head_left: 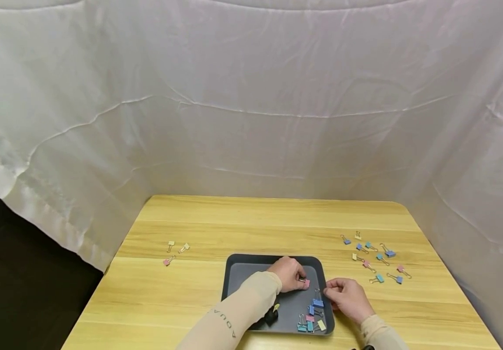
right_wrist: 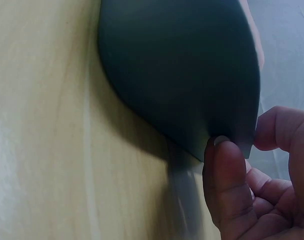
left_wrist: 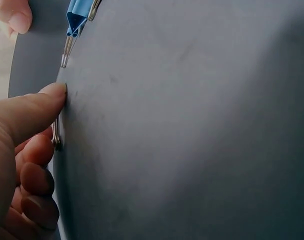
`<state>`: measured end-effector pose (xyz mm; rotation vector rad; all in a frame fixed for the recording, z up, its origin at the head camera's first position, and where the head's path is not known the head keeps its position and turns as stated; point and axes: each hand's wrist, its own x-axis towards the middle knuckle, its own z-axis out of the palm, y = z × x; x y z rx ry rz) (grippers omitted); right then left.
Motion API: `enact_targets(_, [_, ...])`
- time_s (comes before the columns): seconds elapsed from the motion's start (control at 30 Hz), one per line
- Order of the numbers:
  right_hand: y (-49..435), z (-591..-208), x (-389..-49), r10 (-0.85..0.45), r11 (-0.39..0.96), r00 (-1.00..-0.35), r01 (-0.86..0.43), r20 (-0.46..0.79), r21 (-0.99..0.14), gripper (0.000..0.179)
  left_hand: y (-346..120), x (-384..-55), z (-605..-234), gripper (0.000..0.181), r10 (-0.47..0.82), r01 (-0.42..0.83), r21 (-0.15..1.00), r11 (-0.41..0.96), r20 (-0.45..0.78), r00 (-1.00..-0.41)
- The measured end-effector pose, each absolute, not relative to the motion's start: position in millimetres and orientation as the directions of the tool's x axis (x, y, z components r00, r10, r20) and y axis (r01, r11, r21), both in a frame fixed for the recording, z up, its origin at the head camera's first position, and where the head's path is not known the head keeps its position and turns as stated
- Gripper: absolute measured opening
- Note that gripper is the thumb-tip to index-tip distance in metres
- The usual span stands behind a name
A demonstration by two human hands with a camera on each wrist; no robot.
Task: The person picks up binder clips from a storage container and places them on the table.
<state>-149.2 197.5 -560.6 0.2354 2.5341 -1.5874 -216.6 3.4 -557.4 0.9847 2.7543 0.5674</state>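
My left hand (head_left: 287,273) reaches over the dark grey tray (head_left: 251,259) and pinches a pink binder clip (head_left: 307,284) near the tray's right side. In the left wrist view, the clip's wire handle (left_wrist: 56,131) shows beside the thumb, while its body is hidden. A blue binder clip (left_wrist: 78,19) lies just beyond the fingertips. My right hand (head_left: 348,297) grips the tray's right rim, its thumb and finger on either side of the wall (right_wrist: 227,100). Several clips lie along the tray's right side, among them a large blue clip (head_left: 318,303) and a yellow clip (head_left: 321,325).
On the wooden table (head_left: 216,214), several coloured binder clips lie scattered to the right, including a teal clip (head_left: 379,278). Two yellow clips and a pink clip (head_left: 167,262) lie at the left. A pale curtain (head_left: 251,146) surrounds the back and sides.
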Motion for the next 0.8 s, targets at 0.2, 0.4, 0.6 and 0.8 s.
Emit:
enact_targets(0.2, [197.5, -563.4, -150.1, 0.053, 0.426, -0.977, 0.208, -0.206, -0.880, 0.017, 4.4, -215.3, -560.1, 0.009, 0.656, 0.597, 0.420, 0.683, 0.005, -0.754])
enact_targets(0.4, [198.2, -564.7, -149.8, 0.058, 0.429, -0.976, 0.213, -0.208, -0.878, 0.018, 2.2, -213.0, -561.4, 0.011, 0.633, 0.570, 0.434, 0.698, 0.000, -0.774])
enact_targets(0.6, [199.2, -563.2, -148.1, 0.061, 0.435, -0.976, 0.214, -0.209, -0.875, 0.017, -9.2, -212.0, -553.3, 0.012, 0.604, 0.554, 0.454, 0.698, 0.044, -0.796])
enact_targets(0.8, [199.4, -563.3, -148.6, 0.058, 0.448, -0.979, 0.201, -0.196, -0.871, 0.018, -36.0, -219.8, -535.9, 0.009, 0.552, 0.514, 0.528, 0.676, 0.098, -0.828])
